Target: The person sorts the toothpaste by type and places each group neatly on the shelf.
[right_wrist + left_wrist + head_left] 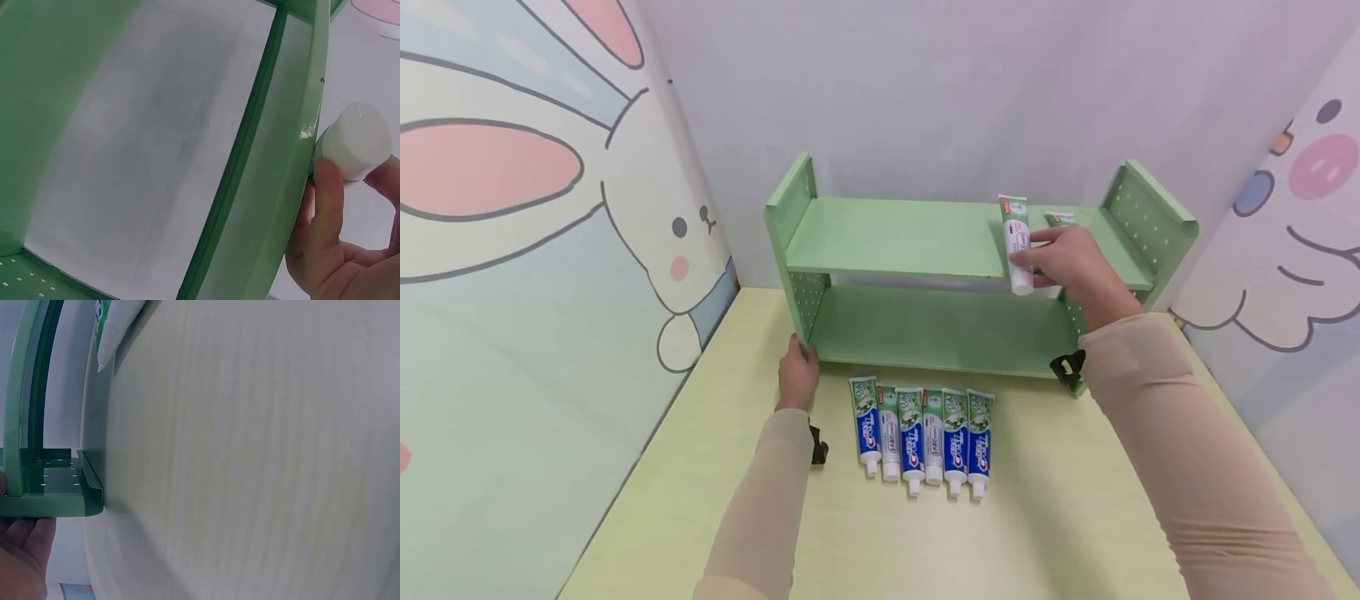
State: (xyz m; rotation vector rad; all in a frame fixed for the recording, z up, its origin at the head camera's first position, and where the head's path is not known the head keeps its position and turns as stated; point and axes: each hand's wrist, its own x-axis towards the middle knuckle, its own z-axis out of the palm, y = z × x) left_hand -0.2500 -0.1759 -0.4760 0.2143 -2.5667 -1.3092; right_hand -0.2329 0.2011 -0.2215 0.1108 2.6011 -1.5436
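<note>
Tube [1017, 229], white with green end, in right hand [1063, 258], over front edge of upper shelf [887, 237], towards its right end; cap [362, 140] out past the edge, green end inward above the shelf. Fingers narrow here, pinching the tube just behind the cap; contact between tube and shelf edge: cannot tell. Second tube [1062, 219] at upper shelf, just right of the first, mostly hidden behind right hand, printed end visible. Left hand [797, 375] at lower front left corner of rack [895, 271], gripping the side panel [50, 506], fingers on both faces. Six tubes [913, 442] flat on worktop [1075, 533], side by side, just in front of lower shelf [940, 329], near middle of its front edge; caps away from rack. Order from left: blue, white, blue, white, blue, blue. Rack standing near back edge of worktop. Beige sleeves [1180, 433] on both arms. Rabbit print [647, 200] beyond left edge of worktop; pink-nosed figure [1300, 217] beyond right edge.
</note>
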